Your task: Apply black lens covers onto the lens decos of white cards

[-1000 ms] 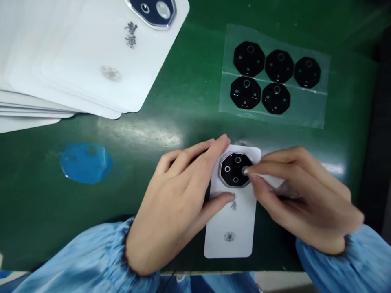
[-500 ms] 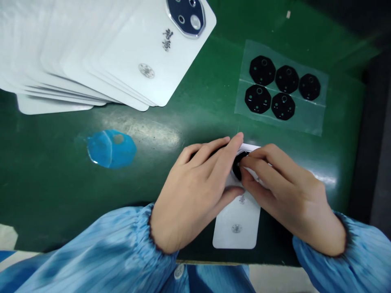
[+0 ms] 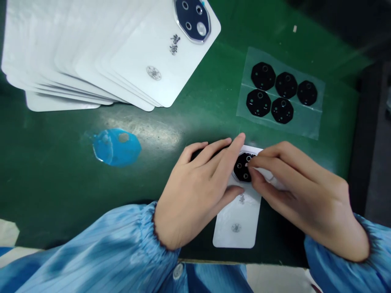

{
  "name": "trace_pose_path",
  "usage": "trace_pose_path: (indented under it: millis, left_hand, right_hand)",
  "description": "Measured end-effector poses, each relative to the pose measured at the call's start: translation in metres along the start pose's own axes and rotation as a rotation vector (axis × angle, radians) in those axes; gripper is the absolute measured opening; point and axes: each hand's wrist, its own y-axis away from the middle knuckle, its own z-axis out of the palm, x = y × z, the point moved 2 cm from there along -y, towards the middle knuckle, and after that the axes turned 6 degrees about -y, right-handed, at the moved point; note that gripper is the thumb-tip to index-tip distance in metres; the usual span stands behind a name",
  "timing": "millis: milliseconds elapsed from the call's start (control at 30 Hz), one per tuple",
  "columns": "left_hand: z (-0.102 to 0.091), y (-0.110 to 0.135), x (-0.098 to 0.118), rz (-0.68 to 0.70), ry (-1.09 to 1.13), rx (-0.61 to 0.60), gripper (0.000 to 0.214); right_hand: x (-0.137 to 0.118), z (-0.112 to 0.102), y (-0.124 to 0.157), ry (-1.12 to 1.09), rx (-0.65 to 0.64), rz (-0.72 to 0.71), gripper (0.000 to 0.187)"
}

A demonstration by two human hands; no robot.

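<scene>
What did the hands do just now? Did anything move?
The right hand moved: its fingertips slid from the right edge of the black octagon up toward its top. Nothing was picked up or let go. The left hand stayed on the white card. The pile of white cards and the clear sheet of black octagons only seem shifted because the head camera moved.
</scene>
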Motion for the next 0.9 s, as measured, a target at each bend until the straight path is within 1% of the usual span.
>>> trace_pose_path:
  millis: [233, 333, 467, 533, 633, 700, 800, 900]
  left_hand:
    - [0.000, 0.000, 0.000, -0.005, 0.016, -0.009, 0.066]
    - [0.000, 0.000, 0.000, -0.002, 0.013, 0.000, 0.067]
    - [0.000, 0.000, 0.000, -0.019, 0.013, -0.001, 0.065]
    - [-0.001, -0.001, 0.001, -0.017, 0.008, -0.001, 0.066]
    - [0.000, 0.000, 0.001, -0.010, -0.001, -0.010, 0.066]
    - [0.000, 0.000, 0.001, -0.004, -0.008, -0.011, 0.066]
    - [0.001, 0.001, 0.000, 0.014, -0.015, -0.001, 0.069]
    - [0.002, 0.002, -0.001, 0.011, -0.027, -0.006, 0.072]
  right_hand:
    - [0.002, 0.009, -0.004, 0.009, -0.061, -0.047, 0.009]
    - [0.002, 0.011, -0.004, 0.011, -0.070, -0.029, 0.012]
    - [0.000, 0.014, -0.002, 0.070, -0.109, 0.015, 0.014]
    - [-0.002, 0.017, -0.002, 0.102, -0.086, 0.030, 0.014]
    - [-0.006, 0.020, -0.003, 0.120, -0.001, 0.045, 0.014]
    - [-0.006, 0.017, -0.002, 0.090, 0.094, 0.088, 0.015]
    - [-0.001, 0.003, 0.004, -0.069, 0.312, 0.206, 0.014]
    - [0.017, -0.009, 0.018, -0.299, 0.558, 0.320, 0.014]
